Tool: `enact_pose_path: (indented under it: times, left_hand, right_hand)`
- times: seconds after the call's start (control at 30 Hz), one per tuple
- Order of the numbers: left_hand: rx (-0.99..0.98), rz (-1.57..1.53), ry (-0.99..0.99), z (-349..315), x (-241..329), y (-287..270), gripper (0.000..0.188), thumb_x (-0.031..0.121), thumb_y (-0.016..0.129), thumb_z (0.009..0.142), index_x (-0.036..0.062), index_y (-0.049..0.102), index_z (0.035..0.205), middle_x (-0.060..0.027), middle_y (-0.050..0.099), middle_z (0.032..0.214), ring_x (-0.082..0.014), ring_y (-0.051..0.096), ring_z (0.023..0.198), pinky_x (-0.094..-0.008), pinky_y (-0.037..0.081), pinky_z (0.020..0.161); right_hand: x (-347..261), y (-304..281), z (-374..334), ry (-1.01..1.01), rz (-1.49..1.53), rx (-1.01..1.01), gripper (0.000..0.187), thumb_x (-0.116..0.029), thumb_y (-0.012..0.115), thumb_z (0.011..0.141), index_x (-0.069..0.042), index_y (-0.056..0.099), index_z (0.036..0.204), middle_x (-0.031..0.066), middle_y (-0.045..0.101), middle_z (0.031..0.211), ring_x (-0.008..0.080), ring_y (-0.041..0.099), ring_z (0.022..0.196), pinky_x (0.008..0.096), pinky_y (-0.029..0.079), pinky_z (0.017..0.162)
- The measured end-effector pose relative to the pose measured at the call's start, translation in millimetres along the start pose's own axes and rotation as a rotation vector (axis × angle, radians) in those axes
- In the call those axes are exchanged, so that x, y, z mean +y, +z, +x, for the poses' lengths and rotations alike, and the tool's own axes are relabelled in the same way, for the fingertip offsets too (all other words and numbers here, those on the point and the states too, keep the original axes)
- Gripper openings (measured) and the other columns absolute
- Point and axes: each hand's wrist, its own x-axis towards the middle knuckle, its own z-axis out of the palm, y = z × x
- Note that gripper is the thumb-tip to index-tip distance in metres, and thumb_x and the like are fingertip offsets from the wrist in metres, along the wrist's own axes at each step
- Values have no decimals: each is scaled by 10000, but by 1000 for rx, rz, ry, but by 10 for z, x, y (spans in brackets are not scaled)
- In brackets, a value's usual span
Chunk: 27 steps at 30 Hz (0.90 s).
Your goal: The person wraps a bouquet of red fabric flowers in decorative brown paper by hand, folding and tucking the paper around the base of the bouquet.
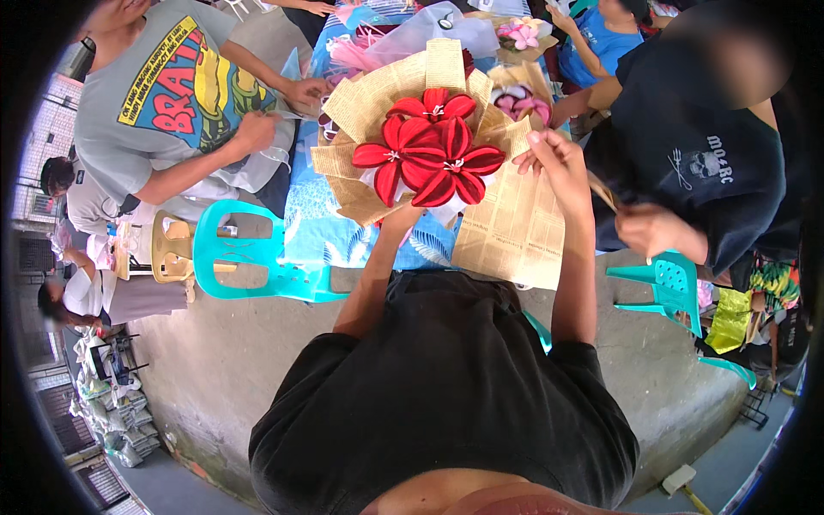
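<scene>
A bouquet of red fuzzy-looking flowers [433, 154] with white stamens stands over the table, wrapped in tan newsprint-patterned paper [360, 99]. Below the blooms, my left hand [402, 220] grips the base of the bouquet; the flowers and paper hide most of its fingers. On the right side my right hand [556, 165] is closed at the thumb and fingers on the edge of the wrapping paper. A wide sheet of the same printed paper [508, 236] hangs down beside that hand, toward the table's near edge.
A blue patterned cloth [322, 215] covers the table. Pink and white wrapped flowers [522, 36] lie farther back. Teal plastic chairs [236, 249] stand at both sides. One person in a grey shirt [163, 94] works at left, another in black [687, 163] at right.
</scene>
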Motion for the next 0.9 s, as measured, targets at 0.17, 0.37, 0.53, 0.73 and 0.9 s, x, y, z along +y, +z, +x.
enact_pose_path:
  times: [0.17,0.37,0.53,0.73,0.9]
  left_hand:
    - [12,69,-4,66,65,-50,507,237,545,829,71,391,1284,-102,402,1318,-235,370,1219,-361,279,1017]
    - [258,-327,180,296,-219,190,477,109,635,773,28,452,1205,-77,482,1226,-183,473,1114,-342,369,949]
    - [173,-512,74,275,-181,301,287,89,581,772,-3,568,1043,-83,579,1060,-189,551,995,-353,419,871]
    - [94,-920,-240,196,-123,477,218,110,625,739,-27,604,907,-99,613,906,-164,603,824,-309,462,741]
    - [119,-918,-304,178,62,551,156,125,656,722,-1,585,783,-72,592,779,-158,588,738,-310,458,687]
  right_hand:
    - [312,35,-149,-31,208,-26,286,-271,521,880,5,564,942,81,623,796,108,575,734,218,395,619]
    - [901,404,-405,-51,142,-40,325,-171,547,859,25,501,1114,106,580,1018,169,535,999,282,398,880]
    - [989,723,-272,-65,313,-3,410,-148,608,820,11,467,1170,89,558,1066,154,505,1023,291,375,898]
    - [1198,742,-221,36,267,-56,476,-213,647,796,33,468,1162,81,564,1036,132,516,955,269,379,861]
    - [1318,701,-343,41,174,20,451,-200,637,803,15,457,1156,69,537,1072,144,489,1022,279,367,889]
